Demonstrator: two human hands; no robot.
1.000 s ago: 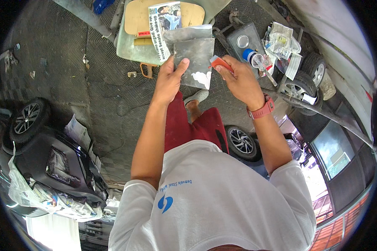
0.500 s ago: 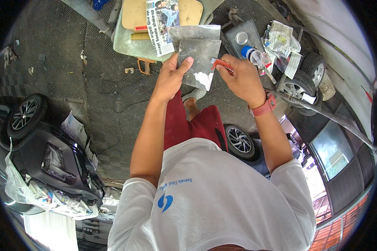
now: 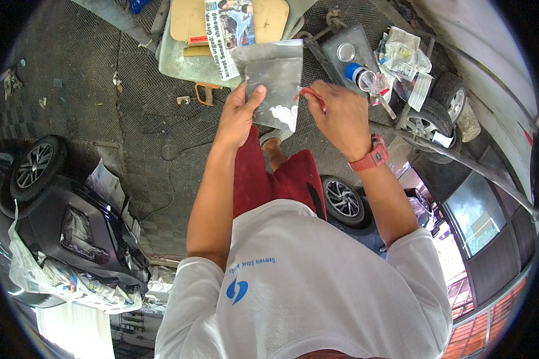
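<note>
Left hand clamps grey plate at 12 o'clock, right hand has fingers curled round red scraper by plate's 3 o'clock edge, likely working white paste; next stroke needs plate steady.

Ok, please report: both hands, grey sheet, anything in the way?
Left hand gripping grey sheet, thumb on top. Right hand holding red tool, blurred, by sheet's right edge. White patch near sheet's lower right corner. No obstruction seen.

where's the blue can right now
In the head view, right of centre toward the top, the blue can sits beside a round metal lid, just beyond the right hand.
</note>
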